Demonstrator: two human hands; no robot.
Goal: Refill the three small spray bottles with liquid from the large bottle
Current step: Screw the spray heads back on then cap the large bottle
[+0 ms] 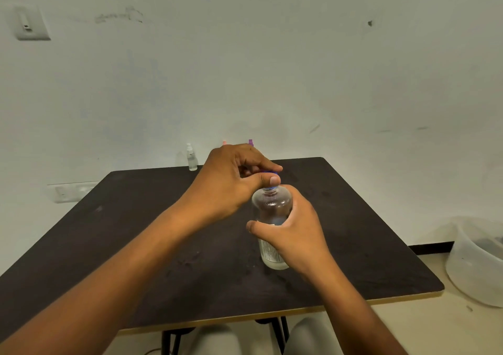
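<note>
The large clear bottle (271, 207) stands upright on the dark table (136, 218), right of centre. My right hand (292, 228) grips its body from the right. My left hand (231, 180) pinches its blue cap (272, 174) from above with thumb and fingers. At the table's far edge stands a small clear spray bottle (192, 157) with a white top. Behind my left hand only the tops of two more small bottles show, one pink (224, 142) and one purple (250, 142).
A translucent plastic bin (476, 259) stands on the floor to the right of the table. The wall runs close behind the table's far edge. My knees show below the near edge.
</note>
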